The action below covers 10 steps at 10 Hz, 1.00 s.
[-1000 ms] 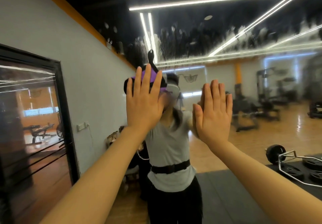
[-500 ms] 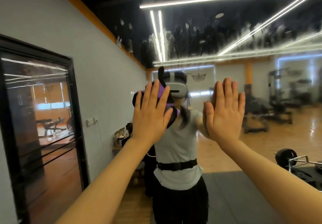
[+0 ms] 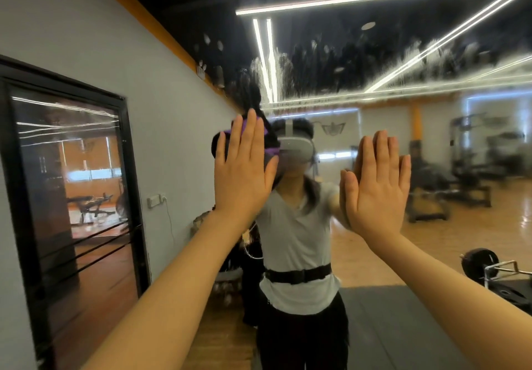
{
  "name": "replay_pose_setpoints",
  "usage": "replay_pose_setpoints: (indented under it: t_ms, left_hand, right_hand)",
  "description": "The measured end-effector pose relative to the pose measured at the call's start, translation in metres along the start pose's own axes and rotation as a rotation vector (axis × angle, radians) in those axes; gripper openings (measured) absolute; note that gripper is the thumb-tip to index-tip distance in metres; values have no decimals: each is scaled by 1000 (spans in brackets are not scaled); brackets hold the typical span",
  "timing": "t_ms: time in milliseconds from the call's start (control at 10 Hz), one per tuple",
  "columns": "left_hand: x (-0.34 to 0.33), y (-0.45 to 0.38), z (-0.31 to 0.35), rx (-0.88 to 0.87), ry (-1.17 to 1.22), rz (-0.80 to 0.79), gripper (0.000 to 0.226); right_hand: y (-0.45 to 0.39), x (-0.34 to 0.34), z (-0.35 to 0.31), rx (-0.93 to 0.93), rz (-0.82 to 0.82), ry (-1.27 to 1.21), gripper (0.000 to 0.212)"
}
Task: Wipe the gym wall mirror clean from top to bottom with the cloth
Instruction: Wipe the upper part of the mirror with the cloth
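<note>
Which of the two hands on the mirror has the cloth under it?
The left hand: purple and black cloth shows around its straight fingers. The right hand lies bare.

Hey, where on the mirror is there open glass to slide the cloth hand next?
Open glass lies between the left hand, which presses the cloth, and the right hand. More lies above both, up to the smeared band.

Under my flat left hand (image 3: pixel 243 172) I press a black and purple soft cloth (image 3: pixel 269 151) against the large frameless wall mirror (image 3: pixel 431 225); its edges peek past my fingers. Above both my hands the glass is streaked with whitish smears; beside my right hand (image 3: pixel 377 188) it looks clearer.
</note>
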State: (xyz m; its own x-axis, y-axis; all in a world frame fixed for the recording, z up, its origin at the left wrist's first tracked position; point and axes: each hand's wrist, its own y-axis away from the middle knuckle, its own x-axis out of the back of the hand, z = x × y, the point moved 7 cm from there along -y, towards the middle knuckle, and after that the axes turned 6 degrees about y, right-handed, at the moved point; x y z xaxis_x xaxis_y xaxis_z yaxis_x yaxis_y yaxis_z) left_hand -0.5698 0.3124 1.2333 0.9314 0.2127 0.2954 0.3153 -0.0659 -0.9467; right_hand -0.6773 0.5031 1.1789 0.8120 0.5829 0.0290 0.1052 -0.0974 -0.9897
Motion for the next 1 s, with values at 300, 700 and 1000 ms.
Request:
replay_pose_setpoints:
  t_ms: [300, 700, 1000]
  left_hand:
    - [-31, 112, 3, -103, -128, -92, 70]
    - [0, -5, -9, 79, -47, -49, 71]
    - [-15, 60, -11, 92, -89, -92, 71]
  right_hand:
    - [0, -1, 1, -10, -32, 5, 66]
    - [0, -2, 1, -8, -30, -2, 66]
    - [2, 0, -1, 27, -84, -74, 67]
